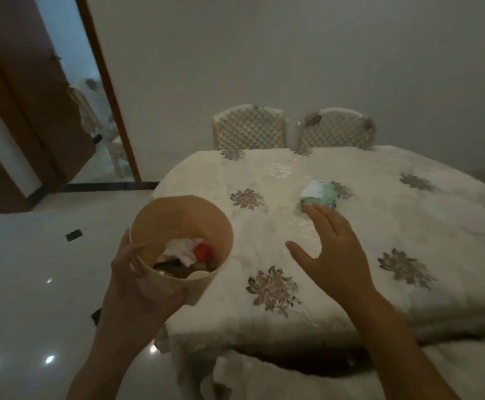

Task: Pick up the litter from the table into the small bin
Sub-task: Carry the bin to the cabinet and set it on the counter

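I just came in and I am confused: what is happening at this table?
A person is clearing litter. The left hand holds a small round tan bin beside the table, already containing crumpled white paper and a red cap. The open right hand reaches toward a green and white packet on the white embroidered tablecloth.

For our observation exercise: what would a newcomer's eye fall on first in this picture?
First the small tan bin, held in the left hand at the table's near-left edge, with white tissue and a red scrap inside. Next the open right hand reaching for a green-and-white packet on the flowered tablecloth.
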A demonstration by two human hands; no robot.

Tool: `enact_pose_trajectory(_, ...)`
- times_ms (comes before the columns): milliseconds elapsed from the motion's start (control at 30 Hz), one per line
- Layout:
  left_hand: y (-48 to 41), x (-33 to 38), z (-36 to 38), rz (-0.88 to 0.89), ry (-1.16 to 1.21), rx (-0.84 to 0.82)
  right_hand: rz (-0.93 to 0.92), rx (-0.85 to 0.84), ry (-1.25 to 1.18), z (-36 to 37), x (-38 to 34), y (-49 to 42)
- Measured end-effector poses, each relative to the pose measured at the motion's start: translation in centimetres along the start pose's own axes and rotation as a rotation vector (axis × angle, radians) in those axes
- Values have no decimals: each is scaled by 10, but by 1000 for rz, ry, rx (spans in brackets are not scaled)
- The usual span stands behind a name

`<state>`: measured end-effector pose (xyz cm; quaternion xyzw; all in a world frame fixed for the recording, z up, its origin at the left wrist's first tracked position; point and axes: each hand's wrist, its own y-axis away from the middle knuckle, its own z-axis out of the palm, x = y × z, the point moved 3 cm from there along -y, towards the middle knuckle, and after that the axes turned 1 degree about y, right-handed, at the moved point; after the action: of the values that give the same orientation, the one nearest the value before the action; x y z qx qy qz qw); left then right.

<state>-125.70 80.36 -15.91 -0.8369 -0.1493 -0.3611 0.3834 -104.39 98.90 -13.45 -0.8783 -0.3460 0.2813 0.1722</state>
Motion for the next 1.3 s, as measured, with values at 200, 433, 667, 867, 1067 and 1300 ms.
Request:
enact_pose_trajectory(200,8,56,17,84,226,-158,265,141,153,-73,2,91)
enact_pose_trajectory(433,45,164,83,290,422,-447,531,319,360,-178,14,207)
enact_pose_trajectory(667,133,290,161,486,648,-776,789,484,615,-296,24,355)
enact_pose_trajectory(867,254,415,212,646,847,-989,1036,561,778,-395,24,496)
enact_pose_trajectory(1067,399,534,237,719,1048,-1195,1221,618,947,-486,10,633)
enact_pose_trajectory(1300,542,651,239,827,1195,-1392,1477,757,1057,-558,-27,760)
